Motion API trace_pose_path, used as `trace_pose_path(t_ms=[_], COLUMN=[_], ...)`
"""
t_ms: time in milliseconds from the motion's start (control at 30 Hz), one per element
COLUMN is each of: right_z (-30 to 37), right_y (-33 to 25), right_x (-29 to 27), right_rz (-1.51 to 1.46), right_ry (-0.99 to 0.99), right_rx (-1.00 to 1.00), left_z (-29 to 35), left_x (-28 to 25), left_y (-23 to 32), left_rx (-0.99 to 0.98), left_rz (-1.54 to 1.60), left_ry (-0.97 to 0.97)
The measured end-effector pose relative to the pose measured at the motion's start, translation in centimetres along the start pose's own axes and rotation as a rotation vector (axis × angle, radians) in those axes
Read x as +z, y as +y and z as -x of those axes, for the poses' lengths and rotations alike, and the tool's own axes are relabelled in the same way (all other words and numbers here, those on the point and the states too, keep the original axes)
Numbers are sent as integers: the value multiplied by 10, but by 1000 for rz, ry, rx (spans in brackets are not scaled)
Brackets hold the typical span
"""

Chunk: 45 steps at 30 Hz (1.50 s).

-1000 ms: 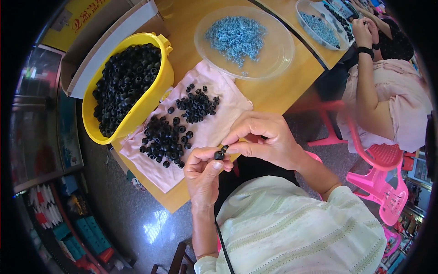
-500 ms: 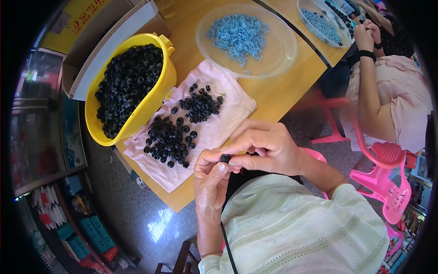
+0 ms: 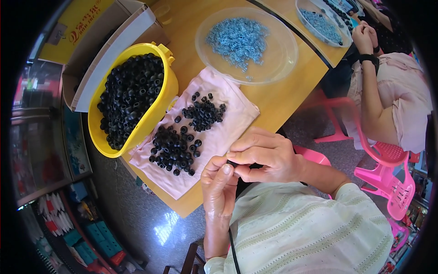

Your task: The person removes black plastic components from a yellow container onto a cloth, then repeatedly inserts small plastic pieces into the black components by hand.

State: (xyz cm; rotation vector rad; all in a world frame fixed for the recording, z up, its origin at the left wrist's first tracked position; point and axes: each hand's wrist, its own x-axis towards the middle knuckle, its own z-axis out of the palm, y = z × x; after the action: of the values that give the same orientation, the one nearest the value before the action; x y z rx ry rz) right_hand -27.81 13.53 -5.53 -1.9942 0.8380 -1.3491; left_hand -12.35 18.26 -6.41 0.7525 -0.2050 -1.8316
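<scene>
We see a small black ring [image 3: 229,163], mostly hidden, pinched between both hands just near the surface's [image 3: 292,98] edge. Our left hand [image 3: 219,187] grasps it with thumb and forefinger; our right hand [image 3: 267,155] closes its fingers on it from the right, forearms bent inward.

**Bright, even daylight with fisheye bending at the rim**

The scene is brightly and softly lit, with only faint shadows under the yellow tub [image 3: 157,98] and the clear dish [image 3: 273,68]. A white glare patch sits on the glossy floor [image 3: 164,230] near the left. The centre is sharp; toward the black circular rim, straight edges bend and the shelves [image 3: 41,150] at left smear and darken.
</scene>
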Motion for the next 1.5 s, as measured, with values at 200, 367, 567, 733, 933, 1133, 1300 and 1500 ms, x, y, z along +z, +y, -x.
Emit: trace_pose_path(t_ms=[200, 367, 567, 733, 933, 1133, 1300, 1500], right_z=[4, -9, -17, -37, -52, -54, -56, -42], right_y=[9, 2, 31, 40, 54, 65, 56, 30], right_x=[2, -3, 10, 34, 60, 70, 61, 32], right_rz=[43, -153, 132, 321, 511, 573, 537, -437], right_ry=[-4, -21, -52, -125, -216, -240, -282, -204], right_rx=[-1, 216, 214, 72, 10, -91, -26, 353], left_z=[-9, -14, -82, -160, -135, -49, -13, 6], left_x=[0, 14, 57, 50, 53, 27, -10, -22], left_y=[9, 49, 168, 286, 245, 146, 79, 37], left_rx=[-16, 163, 800, 1123, 1291, 1191, 910, 451], left_rz=[-99, -515, -1244, -1494, -1445, -1336, -1038, -556], left_ry=[18, 1, 106, 162, 200, 114, 301, 181])
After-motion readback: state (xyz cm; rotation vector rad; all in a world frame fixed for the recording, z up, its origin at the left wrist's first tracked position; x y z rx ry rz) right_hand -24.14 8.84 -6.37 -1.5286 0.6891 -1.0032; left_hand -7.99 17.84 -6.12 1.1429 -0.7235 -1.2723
